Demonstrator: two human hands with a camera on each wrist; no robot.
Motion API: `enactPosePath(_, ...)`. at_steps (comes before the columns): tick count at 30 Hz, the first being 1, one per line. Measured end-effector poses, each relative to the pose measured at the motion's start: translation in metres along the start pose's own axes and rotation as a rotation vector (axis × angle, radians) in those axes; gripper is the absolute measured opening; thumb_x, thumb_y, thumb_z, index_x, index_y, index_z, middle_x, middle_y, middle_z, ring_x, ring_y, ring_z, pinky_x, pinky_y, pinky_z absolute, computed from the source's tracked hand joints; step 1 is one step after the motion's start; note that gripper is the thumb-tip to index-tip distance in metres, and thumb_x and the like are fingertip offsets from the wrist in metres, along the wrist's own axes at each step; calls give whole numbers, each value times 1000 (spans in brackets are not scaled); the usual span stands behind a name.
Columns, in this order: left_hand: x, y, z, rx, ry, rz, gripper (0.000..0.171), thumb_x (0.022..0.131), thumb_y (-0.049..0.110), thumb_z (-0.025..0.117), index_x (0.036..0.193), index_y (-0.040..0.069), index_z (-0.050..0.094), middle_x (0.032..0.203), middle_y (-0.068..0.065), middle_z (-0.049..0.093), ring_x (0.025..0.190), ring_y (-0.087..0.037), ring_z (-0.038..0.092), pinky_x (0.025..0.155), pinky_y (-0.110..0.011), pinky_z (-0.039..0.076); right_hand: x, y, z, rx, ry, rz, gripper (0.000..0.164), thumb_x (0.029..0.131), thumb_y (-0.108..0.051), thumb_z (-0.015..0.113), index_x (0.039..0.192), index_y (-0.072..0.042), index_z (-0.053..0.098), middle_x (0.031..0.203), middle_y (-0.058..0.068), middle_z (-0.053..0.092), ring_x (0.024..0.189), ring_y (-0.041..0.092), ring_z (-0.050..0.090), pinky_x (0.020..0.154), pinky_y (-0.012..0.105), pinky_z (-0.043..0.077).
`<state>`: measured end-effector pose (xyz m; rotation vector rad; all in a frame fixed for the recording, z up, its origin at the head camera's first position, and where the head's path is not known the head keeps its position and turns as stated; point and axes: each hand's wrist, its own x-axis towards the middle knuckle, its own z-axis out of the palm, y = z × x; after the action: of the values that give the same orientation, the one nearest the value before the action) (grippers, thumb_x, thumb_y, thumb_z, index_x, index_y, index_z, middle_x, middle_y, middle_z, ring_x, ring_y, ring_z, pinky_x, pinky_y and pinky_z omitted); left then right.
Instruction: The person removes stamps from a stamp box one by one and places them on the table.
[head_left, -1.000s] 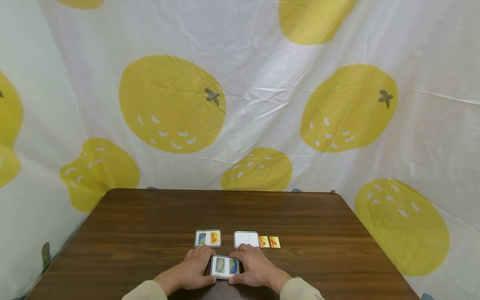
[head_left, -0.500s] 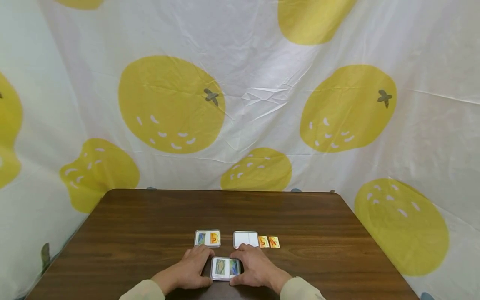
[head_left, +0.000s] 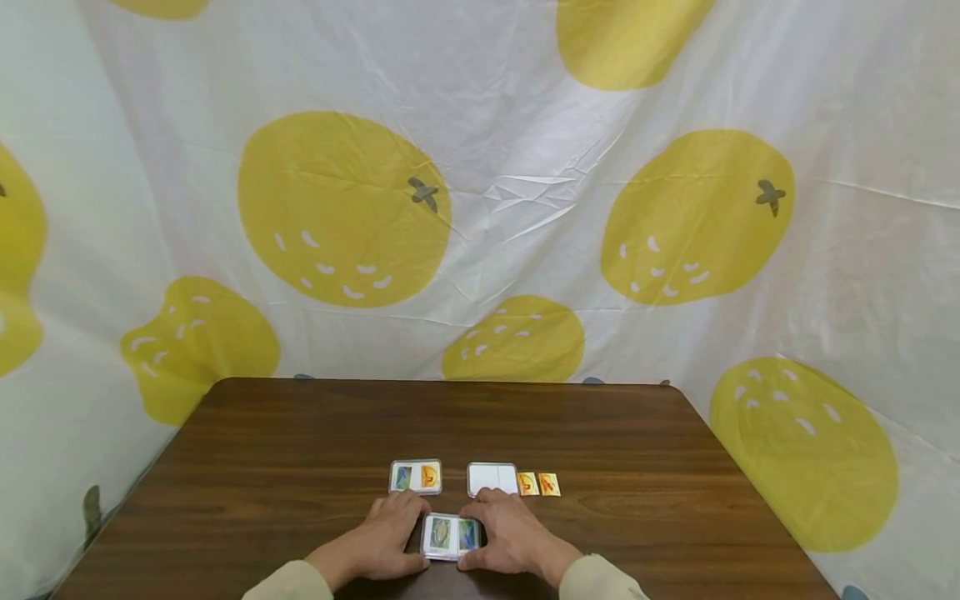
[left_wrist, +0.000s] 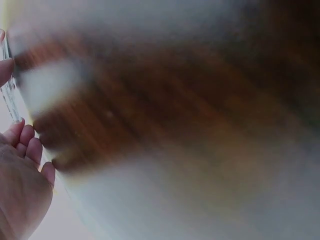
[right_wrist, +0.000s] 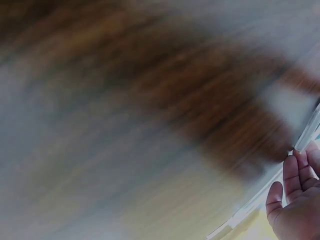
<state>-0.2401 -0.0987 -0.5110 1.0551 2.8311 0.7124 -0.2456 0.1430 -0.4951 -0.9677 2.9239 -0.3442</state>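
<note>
A flat clear plastic case [head_left: 452, 537] lies near the front of the table, a green picture at its left and a blue-green one at its right. My left hand [head_left: 386, 535] holds its left side between thumb and fingers. On the right side, my right hand [head_left: 517, 533] grips it the same way. Both wrist views catch the case's clear edge [left_wrist: 10, 102] at the fingertips; there the left hand [left_wrist: 22, 185] and right hand [right_wrist: 300, 197] show only partly.
Behind my left hand lies a similar case [head_left: 416, 477] with a blue-green and an orange picture. Past my right hand lies a case with a white inside [head_left: 492, 477]. Two small orange cards [head_left: 528, 484] are beside it. A fruit-printed cloth [head_left: 517, 250] hangs behind the brown table [head_left: 337, 425].
The held case has settled slightly lower and towards me. My left thumb has drawn back a little from its front corner, then come closer again. The right hand has barely moved.
</note>
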Motion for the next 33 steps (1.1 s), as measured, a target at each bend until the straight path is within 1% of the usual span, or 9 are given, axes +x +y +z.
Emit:
enactPosePath(11, 1, 2, 0, -21, -11, -10, 47, 78, 31, 75, 111, 12, 49, 110, 4, 43, 108, -21, 42, 91, -48, 35, -1, -1, -2, 12, -5, -6, 58, 76, -57, 78, 120, -20, 69, 115, -3, 58, 106, 15, 54, 95, 40, 43)
enactPosePath(15, 1, 2, 0, -21, -13, -8, 47, 78, 33, 75, 111, 12, 49, 112, 4, 43, 109, -21, 42, 92, -49, 35, -2, 0, -2, 9, 5, -23, 57, 77, -57, 77, 119, -20, 68, 114, -4, 58, 105, 15, 54, 96, 40, 42)
enactPosePath(21, 0, 3, -2, -22, -13, -3, 48, 80, 35, 75, 112, 12, 49, 114, 3, 44, 111, -22, 42, 94, -50, 34, -2, 1, -1, 5, 36, -64, 56, 77, -57, 77, 117, -19, 69, 108, -6, 57, 99, 11, 54, 92, 36, 43)
enactPosePath(25, 0, 3, -2, -18, -8, 0, 48, 79, 35, 75, 112, 12, 49, 113, 3, 44, 111, -22, 42, 93, -50, 34, -2, 2, -1, 1, 43, -76, 56, 77, -57, 77, 117, -19, 69, 107, -7, 57, 98, 11, 54, 92, 35, 44)
enactPosePath(30, 1, 2, -1, -20, -10, -1, 47, 78, 33, 76, 111, 12, 49, 111, 4, 43, 109, -21, 42, 93, -50, 34, -1, 2, -2, -8, 30, -68, 56, 77, -57, 76, 117, -19, 69, 109, -6, 58, 100, 12, 54, 93, 36, 43)
enactPosePath(33, 1, 1, -1, -28, -16, -1, 47, 79, 33, 76, 111, 12, 49, 112, 3, 44, 110, -22, 42, 94, -50, 34, -1, 2, -3, -9, 21, -66, 55, 78, -57, 76, 117, -19, 69, 110, -6, 58, 101, 12, 54, 93, 36, 43)
